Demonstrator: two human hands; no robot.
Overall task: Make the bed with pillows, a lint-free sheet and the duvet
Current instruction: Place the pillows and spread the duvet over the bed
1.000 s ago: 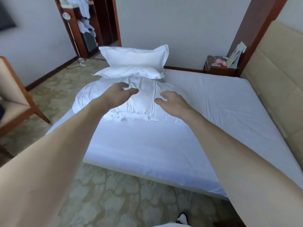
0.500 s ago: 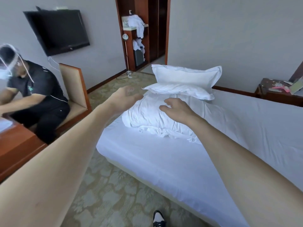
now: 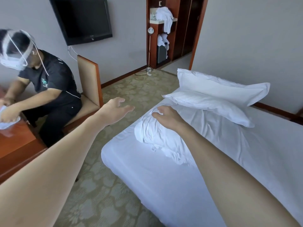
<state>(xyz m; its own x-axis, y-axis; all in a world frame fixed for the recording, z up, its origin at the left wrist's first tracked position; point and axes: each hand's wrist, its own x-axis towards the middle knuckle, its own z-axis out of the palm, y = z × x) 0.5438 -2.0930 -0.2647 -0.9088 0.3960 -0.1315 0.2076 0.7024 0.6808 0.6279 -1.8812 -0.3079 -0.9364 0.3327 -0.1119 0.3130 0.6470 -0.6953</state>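
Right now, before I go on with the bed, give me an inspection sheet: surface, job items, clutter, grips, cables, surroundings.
Surface: bed, white sheet on it, creased near the heap.
Job's things: duvet bunched in a heap near the bed's corner; two pillows stacked just behind it.
Clutter: white linens heaped on the shelves.
Grips: left grip open over the carpet, holding nothing; right grip at the duvet, fingers curled, hold unclear.
Cables: white cable hanging under the TV; cord on the carpet.
Surroundings: seated person at a desk, chair, floor lamp.
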